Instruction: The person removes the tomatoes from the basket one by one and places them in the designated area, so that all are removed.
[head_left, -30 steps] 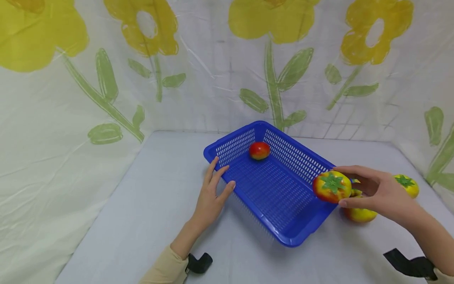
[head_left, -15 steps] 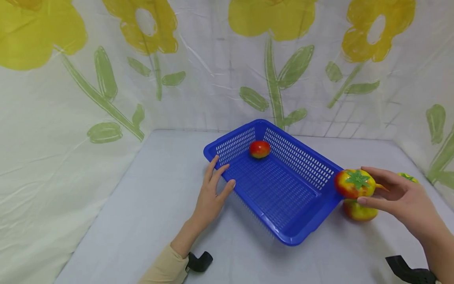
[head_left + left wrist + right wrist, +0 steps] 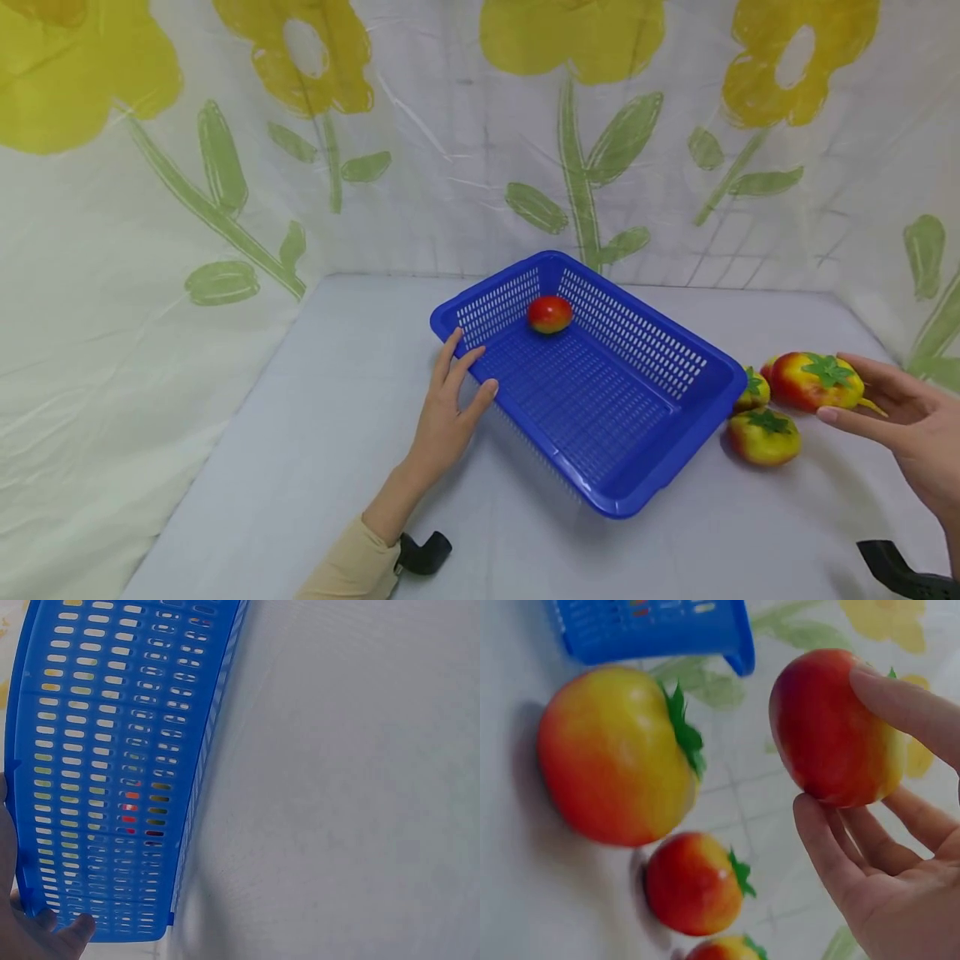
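Note:
My right hand (image 3: 915, 421) pinches a red-and-yellow persimmon (image 3: 802, 382) with a green leafy cap, thumb on one side and fingers on the other. In the right wrist view, this persimmon (image 3: 829, 739) is raised off the table. It is at the right of the blue perforated basket (image 3: 693, 454), over the other fruits. My left hand (image 3: 442, 425) is at the basket's near-left rim, fingers spread, fingertips at the edge. The left wrist view has fingertips (image 3: 79, 928) against the basket's outer wall. Inside the basket, a smooth red fruit (image 3: 550, 314) lies in the far corner.
Beside the basket's right end sit a larger persimmon (image 3: 763, 439) and a smaller one (image 3: 753, 390). A yellow pointed tip (image 3: 872, 407) shows behind the held fruit. The white table (image 3: 360, 375) ends at a flower-printed curtain (image 3: 435, 192).
My right hand has carried the persimmon rightward, from over the basket's right rim to beyond it, uncovering the fruits beside the basket. My left hand and the basket have stayed put.

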Available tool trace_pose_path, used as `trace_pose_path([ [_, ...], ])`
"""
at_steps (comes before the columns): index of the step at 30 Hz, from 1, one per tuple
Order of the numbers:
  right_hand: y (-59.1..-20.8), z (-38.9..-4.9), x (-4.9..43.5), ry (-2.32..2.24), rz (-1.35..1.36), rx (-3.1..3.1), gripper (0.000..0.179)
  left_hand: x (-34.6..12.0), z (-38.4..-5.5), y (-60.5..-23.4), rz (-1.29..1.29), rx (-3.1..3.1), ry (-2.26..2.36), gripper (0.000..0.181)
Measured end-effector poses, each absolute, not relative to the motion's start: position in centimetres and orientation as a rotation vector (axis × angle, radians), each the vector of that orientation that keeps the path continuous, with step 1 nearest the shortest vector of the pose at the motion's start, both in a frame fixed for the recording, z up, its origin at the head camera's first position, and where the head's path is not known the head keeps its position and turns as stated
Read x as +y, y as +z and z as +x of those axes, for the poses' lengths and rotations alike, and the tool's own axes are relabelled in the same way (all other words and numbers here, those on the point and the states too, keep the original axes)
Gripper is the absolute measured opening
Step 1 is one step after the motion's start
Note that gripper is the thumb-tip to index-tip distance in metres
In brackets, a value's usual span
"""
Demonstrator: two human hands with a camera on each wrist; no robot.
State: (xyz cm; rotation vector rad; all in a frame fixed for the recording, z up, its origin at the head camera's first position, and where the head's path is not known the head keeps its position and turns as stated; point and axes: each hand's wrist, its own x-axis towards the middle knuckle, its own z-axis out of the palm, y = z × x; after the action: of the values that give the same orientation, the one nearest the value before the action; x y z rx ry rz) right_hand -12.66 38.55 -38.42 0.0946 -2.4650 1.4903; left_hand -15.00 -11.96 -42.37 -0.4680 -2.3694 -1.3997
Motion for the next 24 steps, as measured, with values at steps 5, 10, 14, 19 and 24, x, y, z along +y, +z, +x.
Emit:
trace_pose_path([
  [5,-39.5,-12.6,40.4,1.495,-0.039,-2.555,0.069,-11.9,-15.0,-42.4,-0.461,-2.375,-1.399,0.049],
  [10,-40.4,-12.6,42.0,1.465,-0.023,-2.596,0.069,-11.9,-14.9,-42.3,-0.453,-2.385,-1.400,0.049],
  [14,-41.1,-12.9,43.1,1.460,0.004,-2.611,0.066,-11.9,-14.9,-42.3,-0.447,-2.389,-1.387,0.049],
  [19,-42.1,-12.9,43.9,1.381,-0.091,-2.706,0.067,-11.9,-15.0,-42.3,-0.451,-2.386,-1.383,0.049],
  [24,-42.9,-12.9,44.6,1.340,-0.176,-2.774,0.072,-11.9,-15.0,-42.4,-0.450,-2.391,-1.374,0.050],
])
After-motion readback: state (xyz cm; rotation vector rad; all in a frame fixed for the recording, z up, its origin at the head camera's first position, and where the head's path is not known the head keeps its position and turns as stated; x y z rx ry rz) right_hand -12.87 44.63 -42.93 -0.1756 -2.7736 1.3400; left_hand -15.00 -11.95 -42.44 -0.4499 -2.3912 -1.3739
